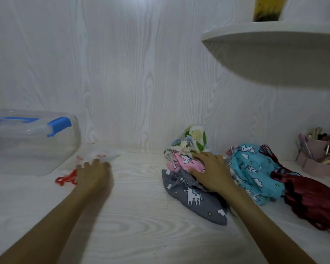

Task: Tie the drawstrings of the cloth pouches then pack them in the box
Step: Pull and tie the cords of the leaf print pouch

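Note:
A pile of cloth pouches lies at the right of the white table: a grey unicorn pouch [194, 197], a pink one [183, 160], a white one with green print [196, 137], a blue unicorn pouch [255, 168] and a dark red one [311, 199]. My right hand [210, 170] lies on the pink and grey pouches with its fingers curled into the cloth. My left hand [93, 172] rests on a white pouch [103, 156] with a red drawstring [65, 178]. The clear plastic box [32, 143], with blue latches, stands closed at the far left.
A white wall rises right behind the table. A rounded white shelf [274, 54] juts out at upper right above the pile. A pink holder [316, 151] with pens stands at the far right edge.

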A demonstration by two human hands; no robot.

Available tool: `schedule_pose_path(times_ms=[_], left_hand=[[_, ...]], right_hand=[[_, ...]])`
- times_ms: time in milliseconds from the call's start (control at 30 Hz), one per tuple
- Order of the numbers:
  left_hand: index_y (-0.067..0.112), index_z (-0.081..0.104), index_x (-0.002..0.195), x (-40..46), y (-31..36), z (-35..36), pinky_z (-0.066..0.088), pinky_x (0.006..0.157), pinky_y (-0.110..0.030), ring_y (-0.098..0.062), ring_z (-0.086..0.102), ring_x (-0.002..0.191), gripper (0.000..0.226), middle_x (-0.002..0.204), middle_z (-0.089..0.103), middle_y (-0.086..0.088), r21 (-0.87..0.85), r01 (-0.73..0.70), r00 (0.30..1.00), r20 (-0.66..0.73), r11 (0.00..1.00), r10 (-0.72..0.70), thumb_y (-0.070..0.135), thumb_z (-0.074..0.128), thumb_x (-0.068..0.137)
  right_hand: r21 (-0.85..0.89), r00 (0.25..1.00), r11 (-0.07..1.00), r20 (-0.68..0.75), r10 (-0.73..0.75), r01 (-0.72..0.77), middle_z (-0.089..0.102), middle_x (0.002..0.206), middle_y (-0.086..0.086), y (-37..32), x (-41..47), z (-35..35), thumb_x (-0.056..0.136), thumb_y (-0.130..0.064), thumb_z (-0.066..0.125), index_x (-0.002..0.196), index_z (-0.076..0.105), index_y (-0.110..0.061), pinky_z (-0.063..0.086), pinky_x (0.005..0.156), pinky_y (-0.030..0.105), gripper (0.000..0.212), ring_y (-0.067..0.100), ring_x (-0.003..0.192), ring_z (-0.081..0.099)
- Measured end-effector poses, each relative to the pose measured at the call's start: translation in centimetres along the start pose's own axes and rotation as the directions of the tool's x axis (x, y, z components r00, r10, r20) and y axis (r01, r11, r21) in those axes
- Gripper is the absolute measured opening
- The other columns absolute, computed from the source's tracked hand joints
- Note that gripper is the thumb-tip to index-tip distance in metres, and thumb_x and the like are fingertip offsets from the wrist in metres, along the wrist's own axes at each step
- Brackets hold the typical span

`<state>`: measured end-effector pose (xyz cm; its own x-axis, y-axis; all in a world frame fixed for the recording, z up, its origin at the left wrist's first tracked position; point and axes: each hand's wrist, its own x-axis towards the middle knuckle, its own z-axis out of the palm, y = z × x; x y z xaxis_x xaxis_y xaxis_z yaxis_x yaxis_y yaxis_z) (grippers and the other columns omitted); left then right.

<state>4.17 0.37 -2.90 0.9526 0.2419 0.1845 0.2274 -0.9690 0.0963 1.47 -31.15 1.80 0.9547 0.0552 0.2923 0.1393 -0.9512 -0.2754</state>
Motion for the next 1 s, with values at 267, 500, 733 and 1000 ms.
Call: schedule_pose_path(times_ms=[267, 500, 733, 1000], left_hand=[[0.025, 0.043, 0.14, 0.1, 6.1, -4.4, 0.031, 0.108, -0.038, -0.028, 0.032, 0.138, 0.043, 0.152, 0.034, -0.006, -0.29, -0.291, 0.957, -0.101, 0.912, 0.273, 0.029, 0.046, 0.097], [0.017, 0.034, 0.146, -2.3, 18.9, -8.4, 0.028, 0.112, -0.041, -0.027, 0.029, 0.14, 0.067, 0.152, 0.032, -0.008, -0.462, -0.643, 0.716, -0.081, 0.611, 0.693, 0.019, 0.064, 0.086], [0.018, 0.063, 0.105, -1.6, 19.1, -10.0, 0.038, 0.067, -0.028, -0.024, 0.063, 0.094, 0.018, 0.103, 0.067, -0.001, -0.462, -0.527, 0.839, -0.416, 0.713, 0.35, 0.023, 0.058, 0.088], [0.014, 0.063, 0.087, 0.2, 12.9, -12.7, 0.059, 0.066, -0.035, -0.019, 0.071, 0.07, 0.006, 0.085, 0.072, -0.011, -0.746, -0.375, 0.919, -0.223, 0.55, 0.324, 0.01, 0.06, 0.086]], right_hand=[[0.291, 0.926, 0.913, -0.164, 0.341, -0.285, 0.043, 0.133, 0.015, 1.0, 0.5, -1.8, 0.084, -0.029, 0.064, 0.13, 0.043, -0.007, 0.037, 0.095, 0.034, 0.056, 0.032, 0.125, 0.04], [0.402, 0.989, 0.915, -0.144, 0.026, 0.035, 0.065, 0.072, -0.008, 1.2, 0.1, -5.5, 0.082, -0.036, 0.069, 0.077, 0.065, -0.028, 0.044, 0.063, 0.029, 0.01, 0.013, 0.072, 0.061], [0.455, 0.992, 0.887, -0.122, -0.03, 0.083, 0.061, 0.086, -0.003, 2.5, -0.5, -8.3, 0.074, -0.012, 0.075, 0.096, 0.063, -0.023, 0.053, 0.069, 0.036, 0.027, 0.013, 0.068, 0.057], [0.346, 0.964, 0.937, 0.232, -0.13, 0.043, 0.057, 0.125, 0.0, -2.6, 3.0, -7.4, 0.081, -0.026, 0.072, 0.129, 0.053, -0.017, 0.041, 0.09, 0.025, 0.053, 0.019, 0.11, 0.055]])
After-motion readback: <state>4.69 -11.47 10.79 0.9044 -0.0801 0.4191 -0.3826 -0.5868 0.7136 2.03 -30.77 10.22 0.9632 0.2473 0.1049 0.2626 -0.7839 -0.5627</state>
